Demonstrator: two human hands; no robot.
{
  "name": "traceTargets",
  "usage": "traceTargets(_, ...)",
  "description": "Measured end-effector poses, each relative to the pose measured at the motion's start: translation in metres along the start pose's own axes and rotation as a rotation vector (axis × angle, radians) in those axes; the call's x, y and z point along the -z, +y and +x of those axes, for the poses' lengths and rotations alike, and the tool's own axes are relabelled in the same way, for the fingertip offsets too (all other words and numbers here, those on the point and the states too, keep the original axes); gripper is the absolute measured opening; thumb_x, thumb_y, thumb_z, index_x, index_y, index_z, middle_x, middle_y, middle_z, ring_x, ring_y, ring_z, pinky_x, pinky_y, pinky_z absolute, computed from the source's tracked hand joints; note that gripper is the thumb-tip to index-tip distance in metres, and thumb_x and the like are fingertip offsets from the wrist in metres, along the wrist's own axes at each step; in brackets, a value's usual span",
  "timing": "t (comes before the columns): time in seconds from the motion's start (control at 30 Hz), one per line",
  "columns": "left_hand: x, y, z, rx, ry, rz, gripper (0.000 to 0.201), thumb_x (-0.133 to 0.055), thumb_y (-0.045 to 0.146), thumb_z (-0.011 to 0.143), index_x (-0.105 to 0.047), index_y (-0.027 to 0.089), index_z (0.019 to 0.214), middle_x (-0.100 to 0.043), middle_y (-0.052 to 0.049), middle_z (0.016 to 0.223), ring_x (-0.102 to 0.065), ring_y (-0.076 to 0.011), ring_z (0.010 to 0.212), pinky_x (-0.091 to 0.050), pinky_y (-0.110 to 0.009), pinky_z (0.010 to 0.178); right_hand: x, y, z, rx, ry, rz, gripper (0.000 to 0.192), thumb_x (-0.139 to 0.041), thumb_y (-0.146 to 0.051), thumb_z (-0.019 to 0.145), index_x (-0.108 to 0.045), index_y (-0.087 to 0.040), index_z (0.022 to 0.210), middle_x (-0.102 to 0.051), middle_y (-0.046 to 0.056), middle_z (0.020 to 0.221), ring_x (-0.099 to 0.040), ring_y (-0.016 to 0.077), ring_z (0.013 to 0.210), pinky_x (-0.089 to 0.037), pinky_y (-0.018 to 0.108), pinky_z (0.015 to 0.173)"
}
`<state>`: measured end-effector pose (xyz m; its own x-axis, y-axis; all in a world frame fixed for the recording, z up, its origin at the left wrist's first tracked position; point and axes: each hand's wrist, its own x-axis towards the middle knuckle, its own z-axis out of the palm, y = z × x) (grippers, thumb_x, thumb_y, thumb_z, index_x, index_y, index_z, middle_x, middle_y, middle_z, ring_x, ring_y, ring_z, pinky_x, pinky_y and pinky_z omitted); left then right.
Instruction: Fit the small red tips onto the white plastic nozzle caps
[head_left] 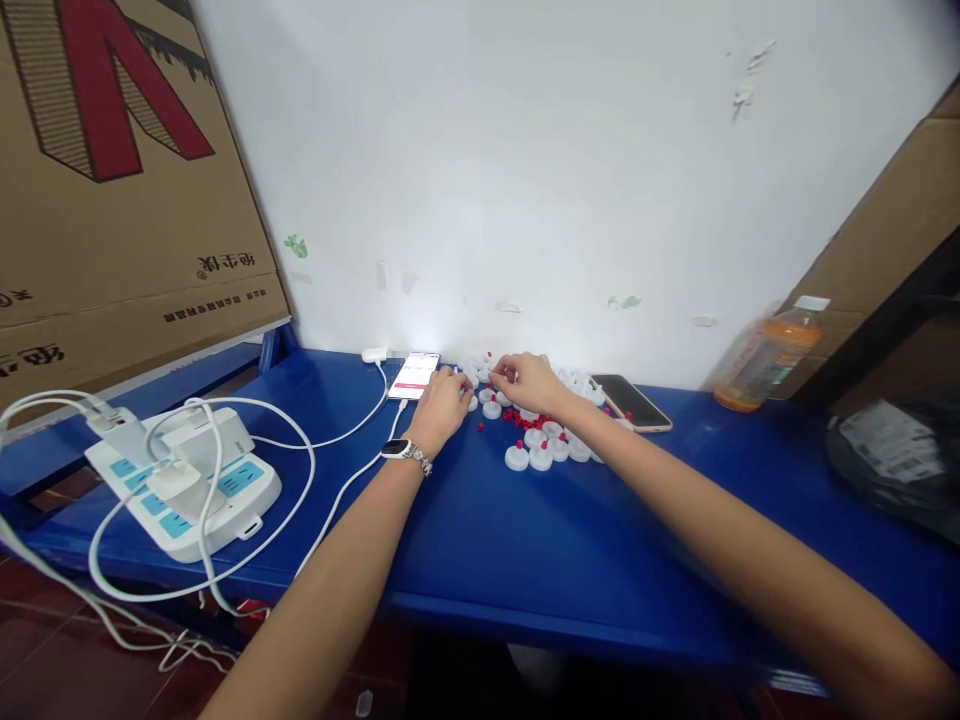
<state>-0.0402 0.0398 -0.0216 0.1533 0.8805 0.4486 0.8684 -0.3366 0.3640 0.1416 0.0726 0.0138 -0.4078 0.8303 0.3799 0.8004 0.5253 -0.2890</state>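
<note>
On the blue table, white round caps [517, 457], several with red tips, lie in a loose cluster around a pile of small red pieces [523, 417]. My left hand [442, 405] is at the cluster's left side, its fingers curled together against the white caps there; whatever they grip is hidden. Over the back of the cluster, my right hand [527, 382] has thumb and forefinger brought together in a pinch, palm down. Anything between those fingertips is too small to make out. A watch and a bracelet circle my left wrist.
A lit phone [415, 376] on a white cable lies just left of my left hand. Behind my right forearm rests another phone [636, 402]. A power strip [184, 500] with looping cables occupies the left; an orange drink bottle [769, 355] and a black bag [892, 465] the right.
</note>
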Motion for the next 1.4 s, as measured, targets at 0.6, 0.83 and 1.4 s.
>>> traceTargets(0.6,0.023,0.018,-0.005,-0.07,-0.116,-0.49,0.026,-0.039,0.043,0.1,-0.052,0.021,0.094,-0.066,-0.002,0.09,-0.059,-0.0168,0.08,-0.043,-0.029,0.074,0.007,0.006,-0.034,-0.006,-0.188,-0.12,0.015,-0.069,-0.035,0.081,-0.077,-0.025,0.088,-0.069,0.008,0.088,-0.051,0.0283,0.099,-0.027,0.042,0.09)
traceTargets(0.83,0.021,0.025,-0.009,-0.09,-0.13,-0.53,0.034,-0.034,0.048,0.101,-0.052,0.021,0.09,-0.058,0.001,0.078,-0.054,-0.0151,0.071,-0.04,-0.028,0.069,0.004,0.01,-0.032,-0.001,-0.163,-0.103,0.012,-0.066,-0.029,0.082,-0.077,-0.022,0.083,-0.068,0.008,0.088,-0.051,0.0276,0.098,-0.028,0.042,0.09)
traceTargets(1.4,0.02,0.042,-0.017,-0.153,-0.248,-0.511,0.036,-0.045,0.051,0.097,-0.052,0.023,0.117,-0.062,-0.002,0.087,-0.054,-0.0151,0.062,-0.042,-0.028,0.06,0.019,0.021,-0.058,-0.245,0.109,1.202,0.044,-0.08,-0.055,0.069,-0.061,-0.018,0.082,-0.074,0.006,0.076,-0.071,0.0208,0.063,-0.05,0.029,0.055)
